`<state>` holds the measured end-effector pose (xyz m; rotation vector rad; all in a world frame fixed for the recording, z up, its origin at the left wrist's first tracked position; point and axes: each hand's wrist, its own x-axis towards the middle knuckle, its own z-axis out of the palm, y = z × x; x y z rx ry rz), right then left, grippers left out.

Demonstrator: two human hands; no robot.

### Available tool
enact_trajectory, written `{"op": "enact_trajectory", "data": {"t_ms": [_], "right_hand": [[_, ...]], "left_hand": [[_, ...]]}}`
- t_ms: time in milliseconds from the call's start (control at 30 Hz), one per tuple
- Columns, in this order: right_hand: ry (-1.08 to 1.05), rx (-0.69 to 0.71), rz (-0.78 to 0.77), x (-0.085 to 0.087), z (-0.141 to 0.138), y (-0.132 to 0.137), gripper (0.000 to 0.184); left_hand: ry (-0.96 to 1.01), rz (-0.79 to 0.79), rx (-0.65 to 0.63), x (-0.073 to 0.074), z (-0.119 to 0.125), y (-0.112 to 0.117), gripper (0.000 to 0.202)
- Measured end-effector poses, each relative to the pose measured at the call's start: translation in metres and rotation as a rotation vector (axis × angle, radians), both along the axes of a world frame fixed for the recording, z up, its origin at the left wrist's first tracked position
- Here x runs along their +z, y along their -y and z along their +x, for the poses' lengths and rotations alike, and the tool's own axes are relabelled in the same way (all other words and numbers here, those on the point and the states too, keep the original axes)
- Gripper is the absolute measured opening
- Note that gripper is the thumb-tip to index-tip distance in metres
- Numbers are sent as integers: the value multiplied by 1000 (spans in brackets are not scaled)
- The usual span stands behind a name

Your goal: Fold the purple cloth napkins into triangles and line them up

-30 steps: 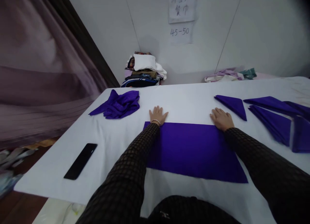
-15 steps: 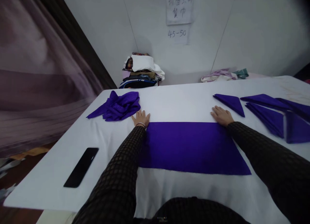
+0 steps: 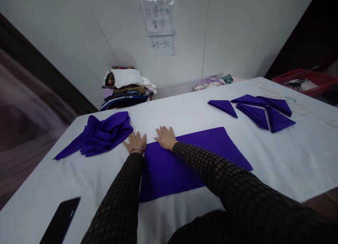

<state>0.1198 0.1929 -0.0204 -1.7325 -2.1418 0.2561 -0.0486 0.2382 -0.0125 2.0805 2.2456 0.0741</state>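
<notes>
A purple cloth napkin lies flat in front of me as a long rectangle, its far edge running between my hands and the right corner. My left hand rests at its far left corner with the fingers spread. Close beside it, my right hand presses flat on the far edge, fingers apart, and my right forearm crosses over the napkin, hiding part of it. Just left of my left hand sits a crumpled heap of purple cloth. Several purple napkins folded into triangles lie at the right.
The white-covered table stands against a wall bearing handwritten paper signs. A black phone lies at the front left. Behind the table are a stack of folded clothes and loose fabric. A red basket is at far right.
My right hand has moved left along the napkin's far edge, from its right corner to beside my left hand. My left hand stays at the left corner. The camera view has turned right.
</notes>
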Motion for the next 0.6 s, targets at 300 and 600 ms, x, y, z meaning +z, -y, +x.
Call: {"op": "enact_trajectory", "data": {"t_ms": [300, 600], "right_hand": [[107, -73, -75, -7, 118, 0, 69], [258, -287, -119, -10, 292, 42, 63]], "left_hand": [[-17, -12, -2, 2, 0, 0, 67], [-68, -23, 13, 2, -1, -4, 67]]}}
